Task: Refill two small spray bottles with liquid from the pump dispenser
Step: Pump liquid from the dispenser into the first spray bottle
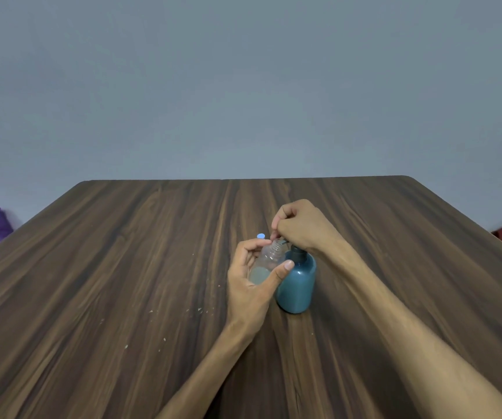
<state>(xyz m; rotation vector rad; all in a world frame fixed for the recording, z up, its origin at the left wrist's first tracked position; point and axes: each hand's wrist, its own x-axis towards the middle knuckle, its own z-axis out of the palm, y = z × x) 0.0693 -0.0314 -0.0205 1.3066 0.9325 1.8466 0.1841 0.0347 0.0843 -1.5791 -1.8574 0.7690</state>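
I see the round teal plastic pump dispenser standing on the dark wood-grain table, nearest me. Touching it at nine o'clock, my left hand curls around a small clear plastic spray bottle, uncapped, tilted toward the pump spout. My right hand, fingers curled, sits on the pump head. A small blue cap lies just beyond.

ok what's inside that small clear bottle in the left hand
The small clear bottle, gripped by the left hand, has a pale, cloudy liquid in its lower part; the upper part looks empty. Its cap is off. The palm and thumb cover the base, so the exact level cannot be seen.
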